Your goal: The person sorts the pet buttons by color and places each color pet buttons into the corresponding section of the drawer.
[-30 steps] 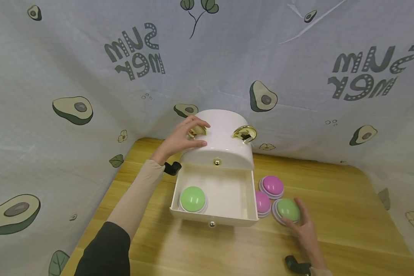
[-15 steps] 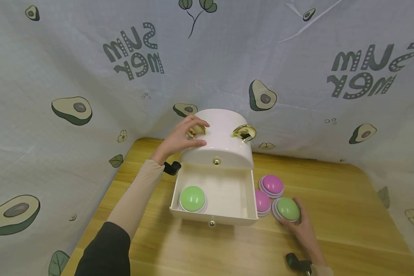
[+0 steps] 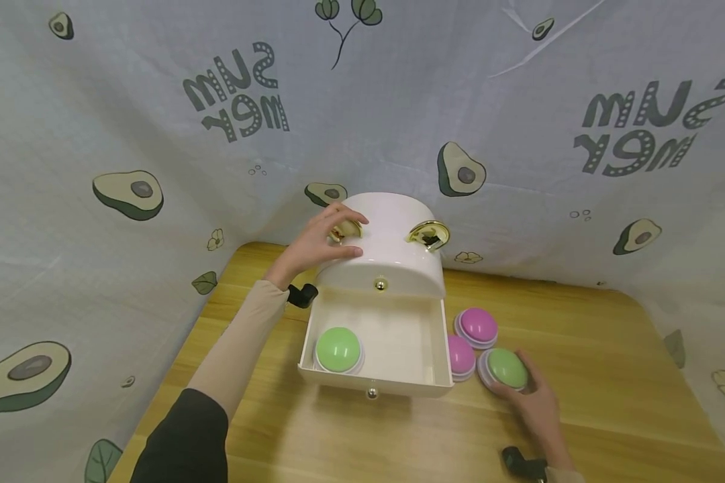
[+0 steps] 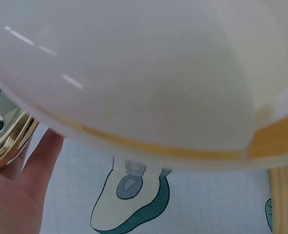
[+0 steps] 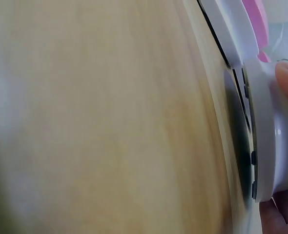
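Note:
A white storage box (image 3: 393, 235) with two gold ears stands on the table, its lower drawer (image 3: 405, 335) pulled out. My left hand (image 3: 314, 245) holds the box at its left gold ear (image 3: 347, 229), thumb and fingers on either side of it. One green push button (image 3: 337, 349) with a white base sits in the drawer's front left. To the drawer's right, my right hand (image 3: 534, 399) grips a second green push button (image 3: 507, 368) by its sides. In the right wrist view, that button's white base (image 5: 266, 136) is tilted, with small dark feet and a shadow beneath.
Two magenta push buttons, a rear one (image 3: 478, 325) and a front one (image 3: 460, 355), lie between the drawer and my right hand. The wooden table (image 3: 610, 355) extends to the right. A white cloth (image 3: 519, 134) printed with avocados hangs close behind the box.
My right thumb and fingers have closed in on the green push button, which has tilted slightly. My left hand, the box and the other buttons have stayed put.

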`<state>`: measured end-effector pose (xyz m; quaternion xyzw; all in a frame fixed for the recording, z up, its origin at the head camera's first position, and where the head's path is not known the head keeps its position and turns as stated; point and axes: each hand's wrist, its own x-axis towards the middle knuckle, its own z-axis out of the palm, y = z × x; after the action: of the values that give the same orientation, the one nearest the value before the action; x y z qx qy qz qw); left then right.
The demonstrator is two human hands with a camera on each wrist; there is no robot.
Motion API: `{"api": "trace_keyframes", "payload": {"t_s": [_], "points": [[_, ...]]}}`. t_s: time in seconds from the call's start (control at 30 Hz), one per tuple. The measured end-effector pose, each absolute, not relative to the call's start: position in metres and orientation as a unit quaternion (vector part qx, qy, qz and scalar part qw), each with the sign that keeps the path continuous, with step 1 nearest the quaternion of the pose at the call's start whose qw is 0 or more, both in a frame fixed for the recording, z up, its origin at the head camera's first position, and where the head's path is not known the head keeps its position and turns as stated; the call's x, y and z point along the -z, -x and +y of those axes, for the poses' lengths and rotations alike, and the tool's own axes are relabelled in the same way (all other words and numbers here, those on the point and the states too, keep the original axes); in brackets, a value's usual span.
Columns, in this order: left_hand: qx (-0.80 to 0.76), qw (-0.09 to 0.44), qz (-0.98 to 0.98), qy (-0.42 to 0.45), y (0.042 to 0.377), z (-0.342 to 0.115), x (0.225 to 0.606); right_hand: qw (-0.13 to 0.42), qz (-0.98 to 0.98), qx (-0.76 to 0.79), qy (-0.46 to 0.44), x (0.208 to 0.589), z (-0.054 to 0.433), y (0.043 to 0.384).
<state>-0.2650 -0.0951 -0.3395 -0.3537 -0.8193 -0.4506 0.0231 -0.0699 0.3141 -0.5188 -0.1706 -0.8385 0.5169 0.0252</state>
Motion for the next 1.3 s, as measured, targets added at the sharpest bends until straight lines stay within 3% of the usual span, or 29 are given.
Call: {"api": "trace_keyframes", "payload": {"t_s": [0.33, 1.3], "points": [[0.455, 0.025, -0.813, 0.362, 0.265, -0.095, 0.339, 0.063, -0.819, -0.557, 0.12, 0.509, 0.315, 0.063], [0.462, 0.019, -0.815, 0.35, 0.263, -0.094, 0.338, 0.127, -0.772, -0.62, -0.048, 0.418, 0.283, 0.067]]}}
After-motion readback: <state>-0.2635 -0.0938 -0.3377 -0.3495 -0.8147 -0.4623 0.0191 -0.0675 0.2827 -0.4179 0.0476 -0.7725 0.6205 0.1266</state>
